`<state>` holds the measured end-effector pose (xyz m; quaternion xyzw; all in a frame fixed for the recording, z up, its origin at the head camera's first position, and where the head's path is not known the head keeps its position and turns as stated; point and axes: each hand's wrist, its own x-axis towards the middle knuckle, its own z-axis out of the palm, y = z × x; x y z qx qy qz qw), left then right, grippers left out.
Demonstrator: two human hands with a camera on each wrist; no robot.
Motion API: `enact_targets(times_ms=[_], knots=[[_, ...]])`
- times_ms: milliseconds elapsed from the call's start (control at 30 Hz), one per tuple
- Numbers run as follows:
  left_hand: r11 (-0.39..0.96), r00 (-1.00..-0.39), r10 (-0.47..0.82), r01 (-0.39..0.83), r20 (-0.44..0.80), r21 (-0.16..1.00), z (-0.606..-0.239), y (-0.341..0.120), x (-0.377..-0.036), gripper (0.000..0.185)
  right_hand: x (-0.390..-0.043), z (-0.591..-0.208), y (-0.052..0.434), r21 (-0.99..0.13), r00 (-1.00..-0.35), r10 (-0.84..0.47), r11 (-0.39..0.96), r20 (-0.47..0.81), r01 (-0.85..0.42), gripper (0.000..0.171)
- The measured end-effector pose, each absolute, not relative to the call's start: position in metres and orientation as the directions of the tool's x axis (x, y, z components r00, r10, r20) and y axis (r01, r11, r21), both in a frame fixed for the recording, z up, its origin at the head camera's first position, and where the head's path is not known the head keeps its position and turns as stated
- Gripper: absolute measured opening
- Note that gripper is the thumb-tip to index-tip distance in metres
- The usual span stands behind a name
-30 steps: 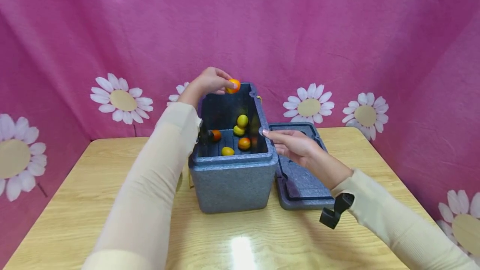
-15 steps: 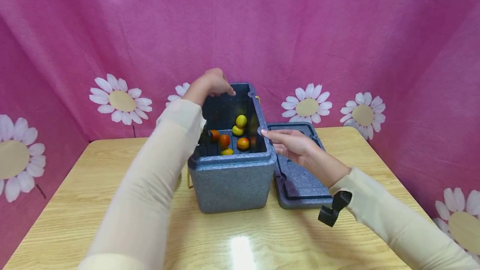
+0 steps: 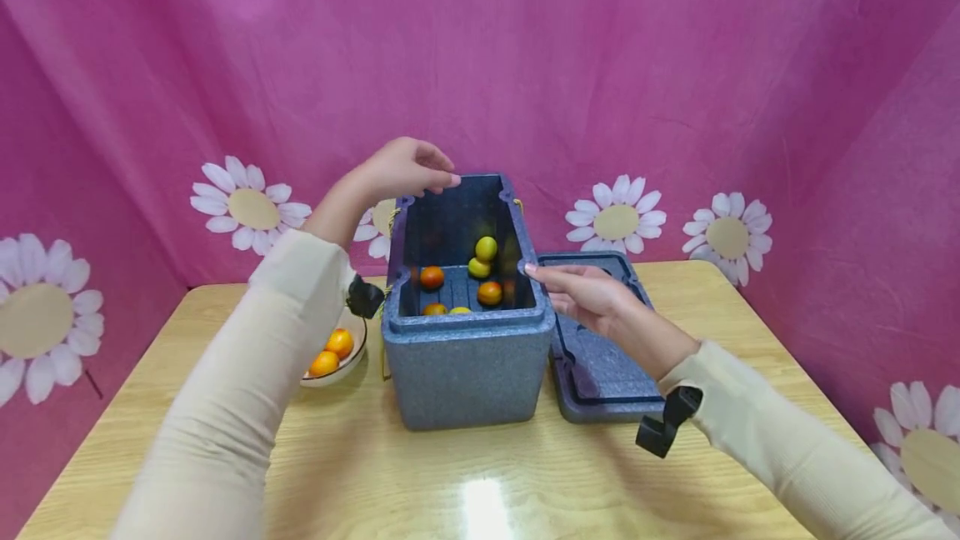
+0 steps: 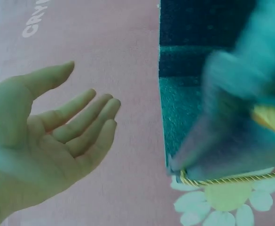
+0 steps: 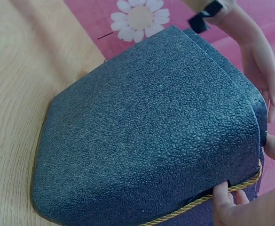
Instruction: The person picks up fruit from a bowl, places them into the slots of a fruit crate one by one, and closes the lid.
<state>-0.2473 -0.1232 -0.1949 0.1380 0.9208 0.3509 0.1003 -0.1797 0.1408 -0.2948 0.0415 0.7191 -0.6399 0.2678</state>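
Shifted left since the earlier head frame, the left hand (image 3: 408,169) hovers empty near the box (image 3: 467,377) holding 6 fruits (image 3: 490,293). Left wrist: thumb (image 4: 48,80) and fingers (image 4: 102,141) wide apart. Right wrist: the right hand (image 5: 259,202) grips the box beside yellow cord (image 5: 196,202).

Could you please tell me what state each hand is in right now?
Left hand: open, fingers relaxed, holding nothing.
Right hand: holding the grey box at its rim, on the side nearest that hand.
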Motion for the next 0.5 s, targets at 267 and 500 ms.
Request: enact_targets(times_ms=[267, 500], knots=[[0.611, -0.963, 0.229, 0.257, 0.144, 0.748, -0.233, -0.155, -0.220, 0.039, -0.178, -0.298, 0.139, -0.908, -0.882, -0.236, 0.206, -0.407, 0.364, 0.071], [0.619, -0.968, 0.182, 0.249, 0.172, 0.745, -0.267, -0.185, -0.198, 0.041, -0.175, -0.298, 0.137, -0.909, -0.904, -0.178, 0.230, -0.389, 0.347, 0.071]])
